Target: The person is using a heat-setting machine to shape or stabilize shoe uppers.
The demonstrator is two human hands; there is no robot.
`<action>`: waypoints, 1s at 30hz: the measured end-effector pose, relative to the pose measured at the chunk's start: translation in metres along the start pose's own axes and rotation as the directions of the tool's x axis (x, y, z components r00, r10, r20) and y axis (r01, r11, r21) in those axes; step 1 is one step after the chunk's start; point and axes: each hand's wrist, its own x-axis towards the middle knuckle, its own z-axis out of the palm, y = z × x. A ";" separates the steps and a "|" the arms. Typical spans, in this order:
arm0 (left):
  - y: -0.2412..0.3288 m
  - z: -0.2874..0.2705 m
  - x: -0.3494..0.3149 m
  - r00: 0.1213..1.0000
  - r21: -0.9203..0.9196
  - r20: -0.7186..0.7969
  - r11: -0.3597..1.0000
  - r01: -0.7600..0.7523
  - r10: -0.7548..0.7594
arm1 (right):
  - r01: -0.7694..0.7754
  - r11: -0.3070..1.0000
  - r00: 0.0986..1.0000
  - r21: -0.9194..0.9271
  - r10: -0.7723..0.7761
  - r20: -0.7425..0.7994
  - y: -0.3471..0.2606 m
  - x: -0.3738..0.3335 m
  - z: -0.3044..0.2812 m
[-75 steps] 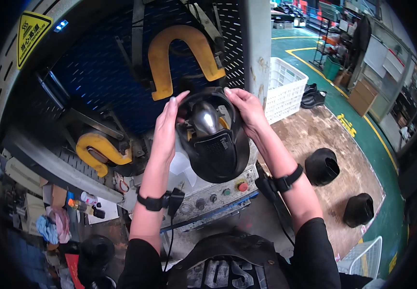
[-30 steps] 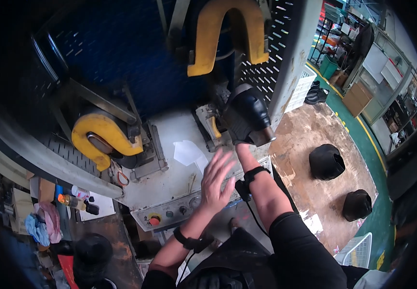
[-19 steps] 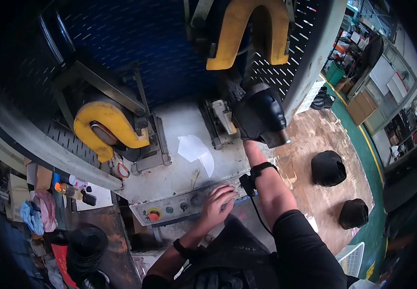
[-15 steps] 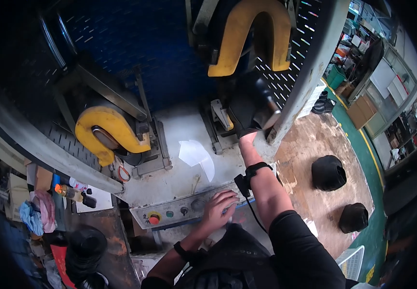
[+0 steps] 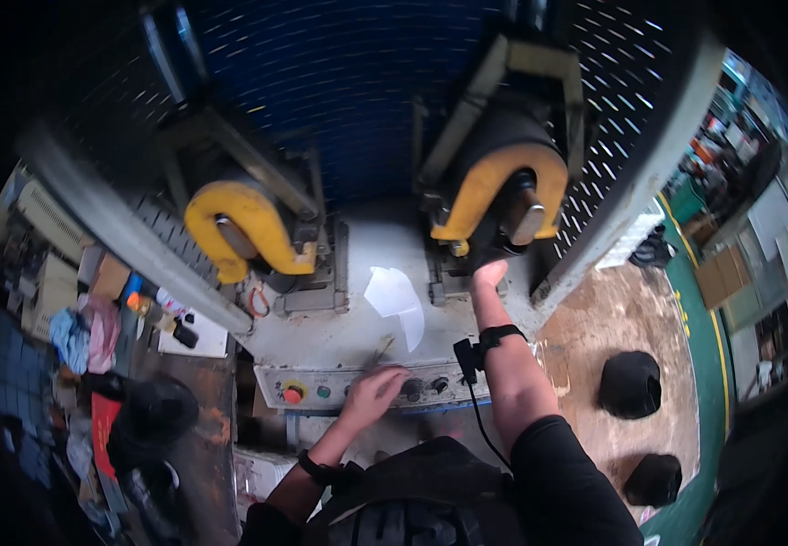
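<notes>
My right hand (image 5: 491, 273) reaches in at the front of the right-hand press, under black material (image 5: 489, 244) on its rounded form; the fingers are hidden. Over that form sits a yellow U-shaped clamp (image 5: 473, 207), with a metal end (image 5: 528, 224) showing in its opening. Nearer to me, my left hand (image 5: 375, 396) is above the control panel (image 5: 271, 389), its fingers loosely bent and apart, fingertips close to a dark knob (image 5: 410, 389). No object shows in it. A red push button (image 5: 294, 395) and a green button (image 5: 324, 392) lie left of this hand.
At left stands a second press with a yellow clamp (image 5: 207, 214). White paper pieces (image 5: 392, 291) lie on the machine bed between the presses. Two black caps (image 5: 630, 385) rest on the worn wooden table at right. Black stacked items (image 5: 152, 409) and cloths (image 5: 68, 338) are at left.
The right press's yellow clamp has come down around the black-covered form. My left hand has shifted left along the panel. My right hand stays at the form, and the whole view has shifted.
</notes>
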 end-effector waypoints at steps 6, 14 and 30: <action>0.006 -0.042 0.005 0.949 -0.215 -0.274 0.972 0.100 -0.158 | -0.286 0.882 0.958 0.375 0.275 0.083 0.101 0.089 -0.019; 0.041 -0.145 0.016 0.724 0.141 -0.668 0.984 -0.105 0.173 | -0.639 0.607 0.762 0.472 0.419 0.493 0.013 -0.022 -0.061; 0.028 -0.168 0.088 0.820 0.791 -0.337 0.612 -0.020 0.463 | -0.758 0.651 0.346 0.024 0.371 0.862 -0.008 -0.235 -0.207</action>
